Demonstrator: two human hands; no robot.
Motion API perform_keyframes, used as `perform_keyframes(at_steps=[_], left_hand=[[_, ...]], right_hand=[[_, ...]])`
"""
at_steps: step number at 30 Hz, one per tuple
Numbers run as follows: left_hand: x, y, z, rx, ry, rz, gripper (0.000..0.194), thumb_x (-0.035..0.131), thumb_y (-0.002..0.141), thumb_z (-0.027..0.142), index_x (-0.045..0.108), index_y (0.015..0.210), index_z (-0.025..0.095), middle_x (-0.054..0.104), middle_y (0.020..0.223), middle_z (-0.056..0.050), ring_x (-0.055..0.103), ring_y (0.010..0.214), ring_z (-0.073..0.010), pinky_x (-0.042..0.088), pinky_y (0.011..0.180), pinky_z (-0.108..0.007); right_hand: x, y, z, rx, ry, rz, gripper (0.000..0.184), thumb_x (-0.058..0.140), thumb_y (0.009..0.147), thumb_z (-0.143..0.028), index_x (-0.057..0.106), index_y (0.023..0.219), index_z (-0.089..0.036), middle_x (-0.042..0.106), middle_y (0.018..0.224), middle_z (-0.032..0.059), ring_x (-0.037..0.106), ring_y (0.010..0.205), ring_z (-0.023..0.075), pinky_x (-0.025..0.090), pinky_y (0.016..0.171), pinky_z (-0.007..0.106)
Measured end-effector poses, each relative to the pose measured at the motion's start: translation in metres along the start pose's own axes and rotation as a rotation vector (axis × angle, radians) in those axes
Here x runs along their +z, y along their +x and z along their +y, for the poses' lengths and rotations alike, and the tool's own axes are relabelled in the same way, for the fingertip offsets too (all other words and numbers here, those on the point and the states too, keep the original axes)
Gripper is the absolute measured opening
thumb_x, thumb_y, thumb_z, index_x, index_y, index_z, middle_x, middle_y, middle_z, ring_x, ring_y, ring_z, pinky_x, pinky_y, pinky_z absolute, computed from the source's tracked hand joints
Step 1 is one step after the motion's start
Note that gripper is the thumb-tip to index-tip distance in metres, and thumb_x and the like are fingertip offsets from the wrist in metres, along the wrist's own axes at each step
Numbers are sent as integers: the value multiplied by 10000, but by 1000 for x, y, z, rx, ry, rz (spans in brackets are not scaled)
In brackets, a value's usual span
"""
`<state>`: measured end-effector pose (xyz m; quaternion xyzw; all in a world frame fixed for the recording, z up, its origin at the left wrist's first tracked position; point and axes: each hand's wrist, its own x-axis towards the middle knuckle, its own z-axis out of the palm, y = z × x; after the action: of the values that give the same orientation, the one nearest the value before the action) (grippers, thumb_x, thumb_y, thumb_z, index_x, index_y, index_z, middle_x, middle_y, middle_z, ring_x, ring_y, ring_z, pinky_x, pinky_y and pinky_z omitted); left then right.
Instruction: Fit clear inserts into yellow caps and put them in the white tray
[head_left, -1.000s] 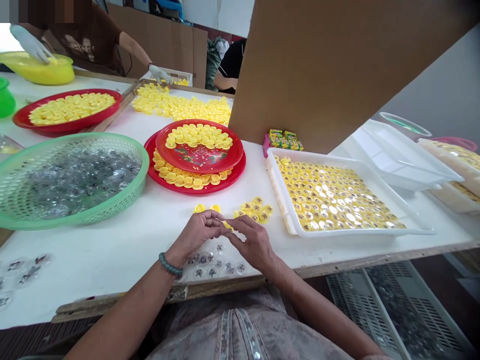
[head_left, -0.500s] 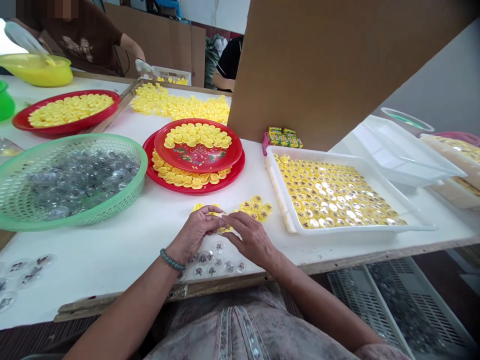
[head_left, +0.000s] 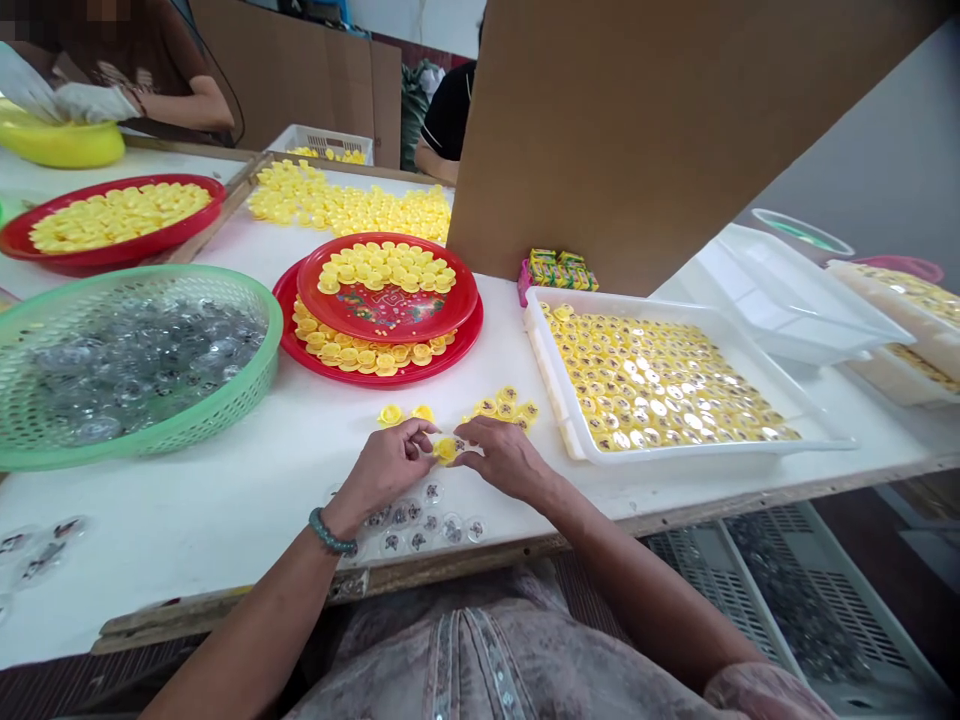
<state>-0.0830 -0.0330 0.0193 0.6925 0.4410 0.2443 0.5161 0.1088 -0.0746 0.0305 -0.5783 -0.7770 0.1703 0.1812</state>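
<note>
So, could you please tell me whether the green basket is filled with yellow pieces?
No, the pile in the green basket is of clear plastic pieces, many with dark prints.

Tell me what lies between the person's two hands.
In the head view, a yellow piece, a dark print beside it, lies between left hand and right hand.

The plate stack (head_left: 390,322) stands on the desk (head_left: 225,520). Left of the stack: the basket (head_left: 247,400), containing heaped covers (head_left: 157,350). Right: the tray (head_left: 565,400), containing packed parts (head_left: 667,380). Behind: scattered cups (head_left: 367,212). In front: a single part (head_left: 445,450) between the left hand (head_left: 390,465) and right hand (head_left: 504,458); loose covers (head_left: 451,528) lie nearer the desk's edge.
</note>
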Motion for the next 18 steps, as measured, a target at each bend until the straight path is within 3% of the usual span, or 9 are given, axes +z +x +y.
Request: perform_keyframes(at_steps=[5, 12, 18], left_hand=[[7, 2, -5, 73, 143, -6, 210, 549, 721, 177, 649, 904, 195, 664, 774, -16, 613, 690, -158, 476, 646, -257], [13, 7, -10, 14, 8, 2, 200, 559, 683, 144, 638, 864, 177, 678, 782, -23, 637, 721, -167, 497, 661, -258], [15, 12, -15, -97, -167, -17, 227, 604, 671, 191, 604, 896, 159, 684, 732, -32, 643, 679, -175, 492, 604, -258]], right_hand=[[3, 11, 1, 6, -79, -82, 228, 712, 734, -258, 663, 939, -171, 645, 796, 34, 586, 709, 146, 380, 612, 231], [3, 15, -8, 4, -197, -161, 194, 663, 778, -334, 676, 898, -183, 649, 805, 35, 604, 764, 159, 366, 611, 229], [-2, 25, -18, 2, -336, -277, 203, 697, 736, -356, 671, 794, -163, 659, 785, 47, 625, 734, 182, 351, 553, 237]])
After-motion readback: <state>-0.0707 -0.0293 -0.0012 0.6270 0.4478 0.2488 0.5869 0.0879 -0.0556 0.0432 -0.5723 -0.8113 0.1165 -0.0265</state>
